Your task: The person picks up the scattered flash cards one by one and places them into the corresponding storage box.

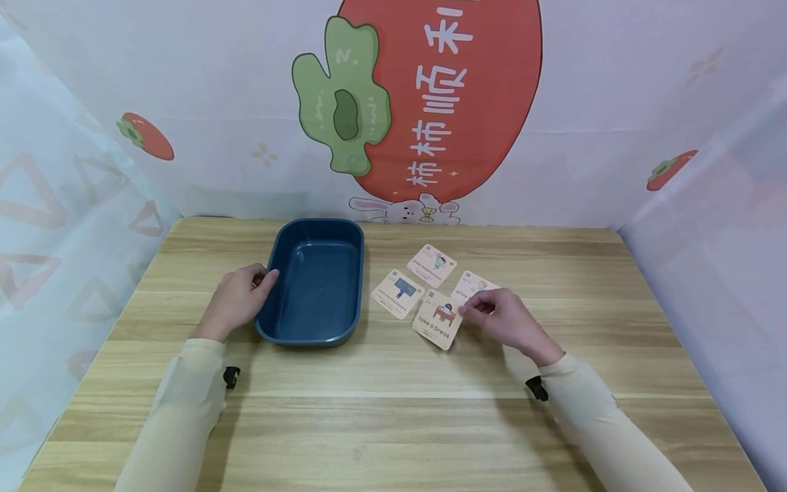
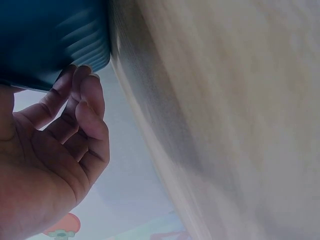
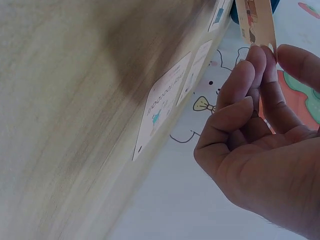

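A deep blue plastic tray [image 1: 316,338] stands on the table left of centre. My left hand [image 1: 242,297] grips its left rim, thumb over the edge and fingertips against the outer wall, as the left wrist view shows. Between thumb and fingers of my right hand [image 1: 507,320] is the edge of the "take a break" card [image 1: 435,326], tilted and raised off the table in the right wrist view. Behind it lie a card with a blackboard picture [image 1: 396,294], a "play badminton" card [image 1: 432,265] and a "play football" card [image 3: 162,107], partly covered by my right hand in the head view.
The wood-grain table [image 1: 381,424] ends at a printed cloth backdrop [image 1: 233,137] with a big persimmon drawing. More cloth hangs along the left and right sides. The tray's inside shows only its bare bottom.
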{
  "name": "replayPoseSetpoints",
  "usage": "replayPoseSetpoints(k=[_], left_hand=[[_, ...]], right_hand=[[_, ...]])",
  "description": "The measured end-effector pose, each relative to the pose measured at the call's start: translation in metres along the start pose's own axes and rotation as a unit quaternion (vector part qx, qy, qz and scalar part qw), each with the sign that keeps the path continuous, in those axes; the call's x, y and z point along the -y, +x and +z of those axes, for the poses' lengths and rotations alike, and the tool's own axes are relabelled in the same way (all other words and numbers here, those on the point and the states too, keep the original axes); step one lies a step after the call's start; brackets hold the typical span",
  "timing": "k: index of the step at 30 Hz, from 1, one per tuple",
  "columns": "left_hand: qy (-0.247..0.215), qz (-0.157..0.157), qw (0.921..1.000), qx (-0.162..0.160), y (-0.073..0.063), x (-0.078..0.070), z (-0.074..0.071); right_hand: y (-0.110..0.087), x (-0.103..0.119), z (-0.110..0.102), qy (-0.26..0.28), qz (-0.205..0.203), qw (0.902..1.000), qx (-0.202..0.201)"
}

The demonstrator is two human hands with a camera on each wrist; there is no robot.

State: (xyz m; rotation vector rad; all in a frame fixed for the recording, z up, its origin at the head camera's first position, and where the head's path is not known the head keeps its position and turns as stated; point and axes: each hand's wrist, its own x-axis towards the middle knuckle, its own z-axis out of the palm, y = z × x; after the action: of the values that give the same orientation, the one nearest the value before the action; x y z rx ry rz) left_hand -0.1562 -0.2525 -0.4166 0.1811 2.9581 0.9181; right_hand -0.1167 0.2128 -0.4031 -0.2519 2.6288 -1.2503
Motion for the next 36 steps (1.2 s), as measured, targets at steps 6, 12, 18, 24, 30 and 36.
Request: replayPoseSetpoints(k=[6, 12, 18, 24, 30, 36], left_hand=[[0.002, -0.002, 1.0000, 0.002, 0.000, -0.001, -0.001], [0.002, -0.004, 1.0000, 0.001, -0.001, -0.001, -0.002], [-0.001, -0.004, 1.0000, 0.004, -0.001, -0.002, -0.002], [-0.003, -0.006, 1.0000, 0.006, -0.002, -0.002, -0.002], [-0.003, -0.005, 1.0000, 0.005, -0.001, -0.002, -0.002], [-0.002, -0.006, 1.0000, 0.006, -0.001, -0.001, -0.001]], right_hand=[[0.001, 0.000, 0.001, 0.020, 0.025, 0.9995, 0.007], [0.000, 0.005, 0.003, 0.055, 0.028, 0.9981, 0.001], [-0.001, 0.010, 0.005, 0.113, 0.018, 0.9934, 0.001], [0.002, 0.015, 0.008, 0.133, 0.011, 0.9910, 0.009], [0.007, 0.021, 0.013, 0.132, -0.004, 0.9912, 0.008], [0.011, 0.027, 0.017, 0.115, -0.022, 0.9931, -0.008]])
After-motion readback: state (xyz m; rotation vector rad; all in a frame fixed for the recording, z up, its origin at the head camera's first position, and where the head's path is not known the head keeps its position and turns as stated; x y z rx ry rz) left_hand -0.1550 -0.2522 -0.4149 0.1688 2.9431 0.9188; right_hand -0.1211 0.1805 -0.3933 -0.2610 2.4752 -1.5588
